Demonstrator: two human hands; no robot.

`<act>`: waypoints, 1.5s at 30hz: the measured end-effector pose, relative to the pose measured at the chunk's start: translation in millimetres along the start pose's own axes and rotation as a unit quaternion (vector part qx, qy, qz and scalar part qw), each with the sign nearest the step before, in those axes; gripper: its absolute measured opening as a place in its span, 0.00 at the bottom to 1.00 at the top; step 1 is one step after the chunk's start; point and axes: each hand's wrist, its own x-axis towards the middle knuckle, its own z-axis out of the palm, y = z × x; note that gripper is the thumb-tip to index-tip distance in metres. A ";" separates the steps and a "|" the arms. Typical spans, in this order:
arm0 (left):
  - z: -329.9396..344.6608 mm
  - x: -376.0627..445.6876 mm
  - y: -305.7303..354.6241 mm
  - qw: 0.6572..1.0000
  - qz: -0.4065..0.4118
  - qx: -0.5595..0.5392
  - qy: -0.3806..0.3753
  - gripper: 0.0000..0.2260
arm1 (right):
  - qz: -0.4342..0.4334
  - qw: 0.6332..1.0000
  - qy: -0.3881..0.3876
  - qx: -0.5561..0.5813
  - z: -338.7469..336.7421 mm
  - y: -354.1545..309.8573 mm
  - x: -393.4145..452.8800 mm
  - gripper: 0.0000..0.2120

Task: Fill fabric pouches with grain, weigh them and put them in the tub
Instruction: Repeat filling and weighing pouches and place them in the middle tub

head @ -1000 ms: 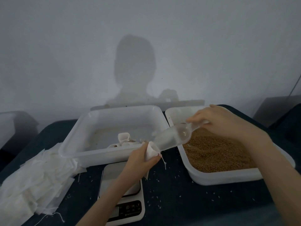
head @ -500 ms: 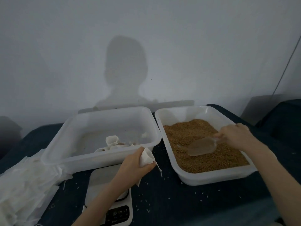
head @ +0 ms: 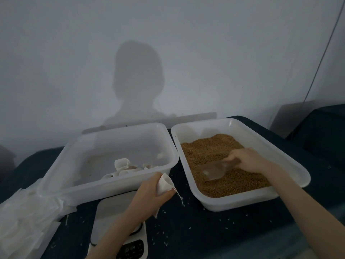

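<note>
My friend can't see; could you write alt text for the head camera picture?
A right hand dips a clear plastic scoop into a white tub of brown grain while the left hand holds a small white fabric pouch above a white kitchen scale.

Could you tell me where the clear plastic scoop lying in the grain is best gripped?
By its narrow handle, from the right, as the right hand does: the clear plastic scoop has its wide bowl low and leftward in the brown grain.

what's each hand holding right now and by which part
The left hand grips a white fabric pouch around its body, open mouth pointing up. The right hand holds a clear scoop by its handle, bowl down in the grain.
</note>
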 end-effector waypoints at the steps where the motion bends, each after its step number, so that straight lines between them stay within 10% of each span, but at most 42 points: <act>1: 0.0 -0.1 -0.5 1.000 0.001 0.002 0.001 0.12 | -0.004 1.000 -0.011 0.023 0.4 0.6 -1.0 0.19; 11: -3.5 0.8 -4.6 1.000 -0.008 0.016 0.003 0.16 | 0.027 0.974 0.021 0.222 -6.9 3.4 -12.7 0.22; 26: -1.9 -1.0 -3.4 1.000 -0.017 0.002 0.001 0.15 | 0.114 0.973 0.153 -0.131 -20.1 0.9 -21.9 0.20; 32: -1.2 -3.3 -5.4 1.000 -0.021 0.016 -0.002 0.16 | 0.086 0.977 0.103 0.165 -9.3 3.3 -22.6 0.16; 45: -9.4 -4.5 -3.5 0.999 -0.032 -0.003 -0.005 0.14 | -0.029 0.944 0.047 0.325 -43.4 -29.0 -32.3 0.25</act>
